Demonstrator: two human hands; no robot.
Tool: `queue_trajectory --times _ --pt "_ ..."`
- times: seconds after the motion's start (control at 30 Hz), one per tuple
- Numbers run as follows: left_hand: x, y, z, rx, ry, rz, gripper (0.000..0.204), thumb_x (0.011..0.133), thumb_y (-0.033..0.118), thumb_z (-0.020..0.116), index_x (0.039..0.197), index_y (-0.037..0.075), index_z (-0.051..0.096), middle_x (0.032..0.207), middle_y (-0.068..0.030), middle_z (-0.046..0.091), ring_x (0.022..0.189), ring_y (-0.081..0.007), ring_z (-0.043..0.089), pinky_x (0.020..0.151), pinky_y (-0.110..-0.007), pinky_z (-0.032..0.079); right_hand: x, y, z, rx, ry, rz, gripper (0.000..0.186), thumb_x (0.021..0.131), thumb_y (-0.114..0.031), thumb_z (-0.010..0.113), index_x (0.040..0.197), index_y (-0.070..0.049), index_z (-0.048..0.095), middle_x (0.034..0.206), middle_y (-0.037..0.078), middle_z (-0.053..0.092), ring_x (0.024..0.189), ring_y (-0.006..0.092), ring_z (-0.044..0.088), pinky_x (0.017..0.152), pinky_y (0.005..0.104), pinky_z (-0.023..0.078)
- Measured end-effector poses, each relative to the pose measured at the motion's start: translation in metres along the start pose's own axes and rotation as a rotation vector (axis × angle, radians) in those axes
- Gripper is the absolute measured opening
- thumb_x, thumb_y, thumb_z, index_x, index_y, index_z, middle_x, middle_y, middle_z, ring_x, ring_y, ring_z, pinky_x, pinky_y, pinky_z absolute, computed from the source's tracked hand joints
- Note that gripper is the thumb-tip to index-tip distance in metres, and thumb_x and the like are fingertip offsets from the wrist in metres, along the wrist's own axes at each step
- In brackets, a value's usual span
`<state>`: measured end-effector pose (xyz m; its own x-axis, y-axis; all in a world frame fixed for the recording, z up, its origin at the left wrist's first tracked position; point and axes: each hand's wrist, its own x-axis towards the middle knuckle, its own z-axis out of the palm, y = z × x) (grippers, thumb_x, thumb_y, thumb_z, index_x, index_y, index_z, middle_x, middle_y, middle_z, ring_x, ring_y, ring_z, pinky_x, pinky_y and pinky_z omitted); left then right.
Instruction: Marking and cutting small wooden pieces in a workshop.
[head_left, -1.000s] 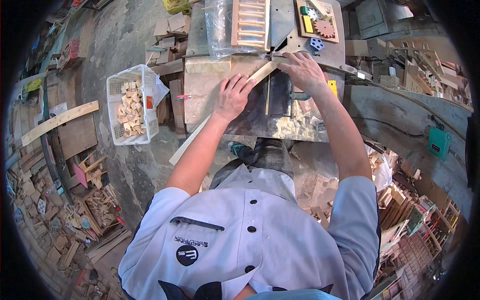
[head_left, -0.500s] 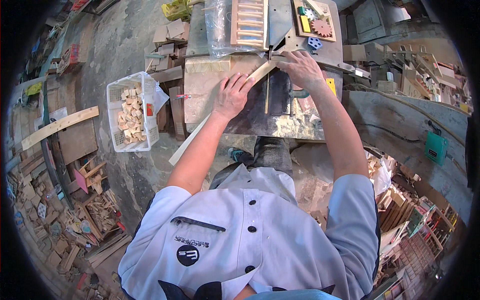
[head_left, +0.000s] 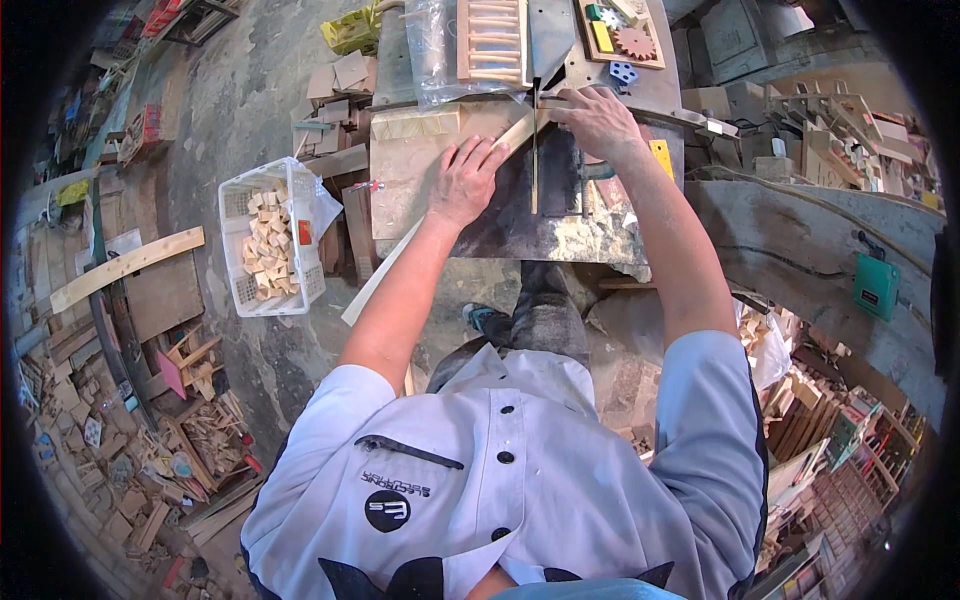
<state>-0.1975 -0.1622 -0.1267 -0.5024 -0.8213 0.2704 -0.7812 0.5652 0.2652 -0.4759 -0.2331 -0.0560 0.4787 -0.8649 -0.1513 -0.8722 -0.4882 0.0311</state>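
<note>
My left hand grips a long pale wooden strip that lies diagonally across the saw table, its lower-left end sticking out past the front edge. At the strip's upper end my right hand has its fingers curled over the wood, close to the upright dark blade at the slot. Sawdust covers the table's right front. A row of pale blocks lies behind my left hand; a small yellow plate is beside my right forearm.
A white basket of wooden blocks stands on the floor at left. A bagged ladder-like wooden piece and a tray of coloured toy gears sit behind the blade. A green box is on the right beam; offcuts are piled both sides.
The table and both hands sit a little higher in the picture, and the basket a little lower. My hands keep nearly the same hold on the strip.
</note>
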Motion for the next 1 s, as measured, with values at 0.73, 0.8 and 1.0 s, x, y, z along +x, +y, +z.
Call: queue_trajectory --times 0.73,0.8,1.0 --pt "-0.078 0.048 -0.035 -0.226 -0.231 -0.219 0.048 0.096 0.016 0.068 0.143 0.029 0.063 0.11 -0.0107 0.057 0.105 -0.0343 0.064 0.095 -0.05 0.052 -0.131 -0.106 0.004 0.208 -0.031 -0.094 0.035 0.09 -0.016 0.066 0.123 -0.018 0.077 0.154 0.007 0.051 0.153 0.0276 0.035 0.129 0.0521 0.022" --pt "-0.08 0.043 -0.036 -0.345 -0.26 -0.278 0.049 0.098 0.017 0.066 0.146 0.026 0.061 0.11 -0.0127 0.059 0.104 -0.0351 0.064 0.096 -0.048 0.052 -0.143 -0.116 0.004 0.188 -0.035 -0.122 0.041 0.09 -0.018 0.068 0.131 -0.018 0.072 0.152 0.007 0.052 0.15 0.028 0.039 0.126 0.0502 0.03" --pt "-0.085 0.05 -0.068 -1.117 -0.595 -0.478 0.05 0.11 0.023 0.052 0.155 0.0 0.05 0.147 -0.0159 0.063 0.133 -0.0192 0.056 0.116 -0.035 0.041 -0.134 -0.12 -0.002 0.295 0.296 -0.077 0.058 0.084 -0.018 0.076 0.14 -0.015 0.06 0.149 0.006 0.054 0.136 0.0269 0.053 0.11 0.0445 0.045"
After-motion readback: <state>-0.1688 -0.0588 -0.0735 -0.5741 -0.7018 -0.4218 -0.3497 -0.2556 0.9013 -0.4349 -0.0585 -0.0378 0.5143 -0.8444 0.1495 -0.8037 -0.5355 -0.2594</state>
